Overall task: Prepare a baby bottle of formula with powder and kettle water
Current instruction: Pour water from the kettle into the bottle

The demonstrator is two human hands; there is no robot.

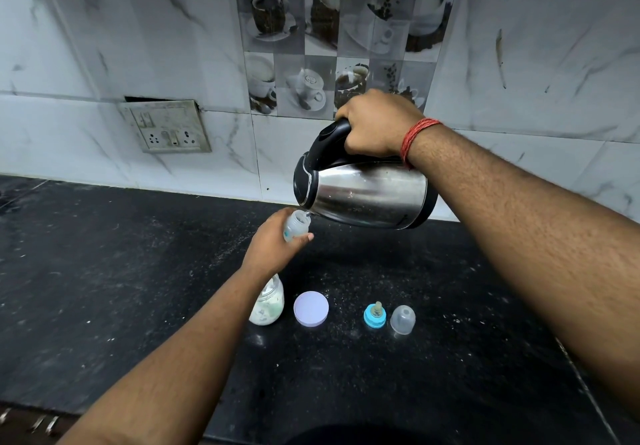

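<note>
2 hands (375, 124): kettle (367, 191), seemingly bottle (296, 225).

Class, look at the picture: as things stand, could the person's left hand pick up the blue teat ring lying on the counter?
Probably not yet. The left hand grips the baby bottle under the kettle spout. The blue teat ring lies unobstructed on the counter, but the hand is occupied.

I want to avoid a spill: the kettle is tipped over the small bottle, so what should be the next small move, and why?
Probably keep the pour slow and hold the tilt steady. The right hand grips the kettle by its handle, with the spout right at the narrow mouth of the baby bottle held by the left hand. How full the bottle is cannot be seen.
</note>
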